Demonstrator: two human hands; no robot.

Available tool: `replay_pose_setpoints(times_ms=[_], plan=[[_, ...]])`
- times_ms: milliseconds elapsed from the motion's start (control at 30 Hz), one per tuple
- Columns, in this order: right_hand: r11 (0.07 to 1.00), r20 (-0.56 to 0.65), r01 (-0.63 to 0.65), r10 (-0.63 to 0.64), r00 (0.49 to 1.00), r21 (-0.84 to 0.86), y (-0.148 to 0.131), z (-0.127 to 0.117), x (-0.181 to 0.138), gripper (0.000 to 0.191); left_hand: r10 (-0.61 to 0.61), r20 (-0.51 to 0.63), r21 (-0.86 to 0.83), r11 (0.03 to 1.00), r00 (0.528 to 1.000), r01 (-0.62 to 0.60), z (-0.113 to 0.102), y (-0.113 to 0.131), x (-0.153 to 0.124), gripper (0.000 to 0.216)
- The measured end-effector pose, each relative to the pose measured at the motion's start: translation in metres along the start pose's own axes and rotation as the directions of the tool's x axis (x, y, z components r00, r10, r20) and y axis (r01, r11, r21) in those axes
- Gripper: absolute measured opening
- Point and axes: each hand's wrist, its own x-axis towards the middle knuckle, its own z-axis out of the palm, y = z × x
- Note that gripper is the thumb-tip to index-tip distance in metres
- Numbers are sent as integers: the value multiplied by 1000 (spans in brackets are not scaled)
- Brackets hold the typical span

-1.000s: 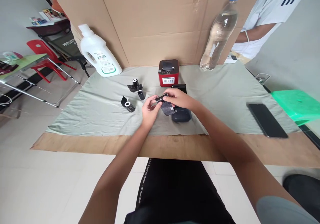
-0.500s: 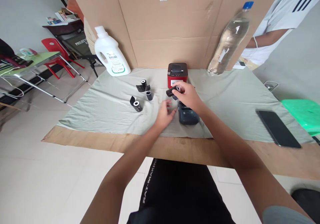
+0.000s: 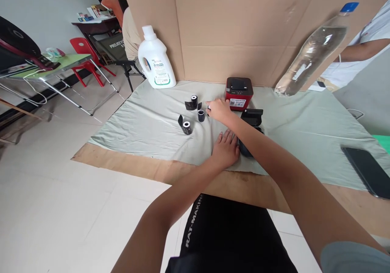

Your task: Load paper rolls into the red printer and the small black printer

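Note:
My right hand [image 3: 219,109] reaches over the cloth with its fingers closed on a black paper roll [image 3: 209,109], of which only a small dark end shows. Just left of it stand three more black rolls: a back roll [image 3: 194,99] with a loose strip, a middle roll [image 3: 201,115], and a front roll [image 3: 187,128] with its end curled up. My left hand [image 3: 226,149] lies flat and open on the cloth, its edge against a black portable printer [image 3: 245,149]. That printer's lid [image 3: 252,116] stands raised, and my right forearm hides part of the body.
A red and black printer [image 3: 239,93] stands behind my right hand. A white jug [image 3: 157,63] and a clear bottle [image 3: 313,53] lean near the cardboard wall [image 3: 250,33]. A phone [image 3: 367,169] lies at right. People sit or stand beyond the cardboard.
My right hand has carried the roll left, towards the other rolls, and lowered it. My left hand has flattened onto the cloth beside the portable printer. The view has turned left.

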Motion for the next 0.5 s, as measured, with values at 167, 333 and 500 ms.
replay_pose_setpoints(times_ms=[167,333,500], plan=[[947,-135,200,-171,976,251,-40,-11,-19,36,36,25,-138,990,999,-32,-6,-3,1,54],[887,210,133,-247,946,443,-71,-3,-22,28,77,-109,-256,961,991,-103,-2,-9,1,57],[853,376,76,-306,874,516,-63,-3,-36,18,94,-112,-287,950,989,-123,8,-13,4,62]])
